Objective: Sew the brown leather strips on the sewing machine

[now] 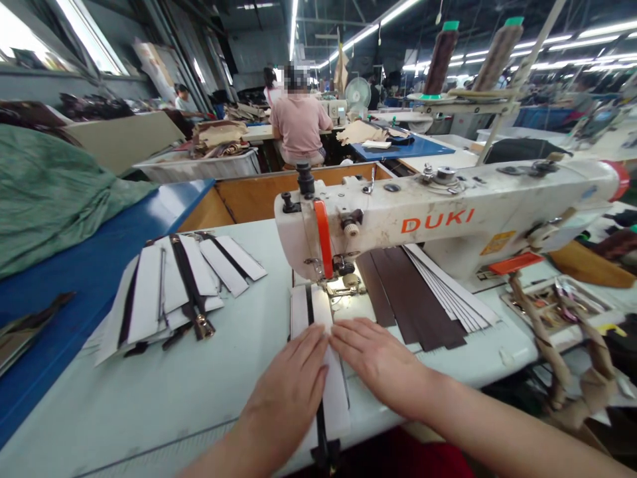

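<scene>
A white-backed strip panel (337,397) with a black zipper (321,425) along it lies lengthwise on the sewing machine table, its far end by the presser foot (345,287). My left hand (291,382) rests flat over the zipper and the strip's left part, fingers stretched forward. From the right, my right hand (371,355) lies flat on the strip's right edge, fingertips close to those of my left. Neither hand grips anything. The white sewing machine (378,212) stands just beyond, its lamp lighting the needle area.
Several white zipper panels (169,279) are piled on the left. Dark brown strips (413,299) and white-edged strips (452,292) lie under the machine arm. At right sits a tray of small tools (560,299); thread cones (440,60) stand above. A person (300,126) sits ahead.
</scene>
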Motion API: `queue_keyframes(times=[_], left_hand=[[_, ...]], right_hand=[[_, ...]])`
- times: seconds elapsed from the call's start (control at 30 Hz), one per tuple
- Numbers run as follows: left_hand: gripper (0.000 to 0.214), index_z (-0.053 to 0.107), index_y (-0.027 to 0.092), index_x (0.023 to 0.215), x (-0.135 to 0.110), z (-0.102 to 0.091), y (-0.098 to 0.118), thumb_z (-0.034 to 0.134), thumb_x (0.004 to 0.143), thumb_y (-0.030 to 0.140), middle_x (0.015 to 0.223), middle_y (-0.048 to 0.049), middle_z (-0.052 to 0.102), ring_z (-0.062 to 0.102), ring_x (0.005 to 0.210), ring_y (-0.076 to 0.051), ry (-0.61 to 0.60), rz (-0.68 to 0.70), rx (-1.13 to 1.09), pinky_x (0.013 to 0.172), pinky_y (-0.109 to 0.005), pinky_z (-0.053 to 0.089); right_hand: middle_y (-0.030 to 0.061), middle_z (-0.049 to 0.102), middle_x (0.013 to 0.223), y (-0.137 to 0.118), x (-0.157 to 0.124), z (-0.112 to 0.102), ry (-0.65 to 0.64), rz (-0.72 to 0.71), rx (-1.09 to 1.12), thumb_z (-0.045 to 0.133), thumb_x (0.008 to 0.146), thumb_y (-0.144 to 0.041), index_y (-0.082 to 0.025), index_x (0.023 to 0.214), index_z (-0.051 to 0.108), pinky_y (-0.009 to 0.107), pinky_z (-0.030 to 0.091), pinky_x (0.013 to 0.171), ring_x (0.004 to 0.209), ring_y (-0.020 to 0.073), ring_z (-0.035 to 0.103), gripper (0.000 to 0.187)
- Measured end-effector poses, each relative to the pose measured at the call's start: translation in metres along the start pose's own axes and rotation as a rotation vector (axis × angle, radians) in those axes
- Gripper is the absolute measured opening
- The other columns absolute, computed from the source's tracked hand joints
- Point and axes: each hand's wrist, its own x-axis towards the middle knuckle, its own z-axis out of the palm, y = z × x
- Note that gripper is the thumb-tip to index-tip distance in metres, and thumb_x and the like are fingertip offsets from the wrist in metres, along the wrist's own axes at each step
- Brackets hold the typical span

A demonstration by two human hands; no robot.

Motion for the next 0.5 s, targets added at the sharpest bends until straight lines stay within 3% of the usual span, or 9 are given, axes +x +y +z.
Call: queue_keyframes(times=[0.1, 0.23, 0.5], left_hand=[[0.033, 0.061, 0.010, 0.113, -0.018, -0.014, 0.018, 0.036, 0.093, 0.015, 0.117, -0.0131, 0.065, 0.059, 0.110, -0.022, 0.058, 0.047, -0.130, 0.090, -0.034, 0.052], [0.032, 0.066, 0.015, 0.102, -0.032, -0.015, 0.027, 0.035, 0.095, 0.020, 0.106, -0.0097, 0.068, 0.062, 0.104, -0.021, 0.199, 0.070, -0.273, 0.085, -0.031, 0.055], [0.035, 0.066, 0.012, 0.104, -0.045, -0.006, 0.023, 0.034, 0.092, 0.006, 0.107, -0.0102, 0.069, 0.060, 0.109, -0.022, 0.191, 0.211, -0.256, 0.087, -0.032, 0.054]], right_hand=[[0.0117, 0.062, 0.122, -0.015, -0.019, -0.006, 0.001, 0.081, 0.096, 0.051, 0.093, -0.014, -0.011, 0.120, 0.057, 0.039, 0.040, 0.103, 0.118, 0.0218, 0.051, 0.028], [0.0107, 0.066, 0.109, -0.028, -0.037, -0.008, 0.099, 0.106, 0.223, 0.047, 0.092, -0.011, -0.013, 0.112, 0.061, 0.037, 0.043, 0.099, 0.111, 0.0213, 0.053, 0.024], [0.0110, 0.063, 0.099, -0.030, -0.048, -0.010, 0.102, 0.030, 0.313, 0.044, 0.091, -0.012, -0.012, 0.104, 0.060, 0.037, 0.046, 0.093, 0.101, 0.0214, 0.054, 0.021]])
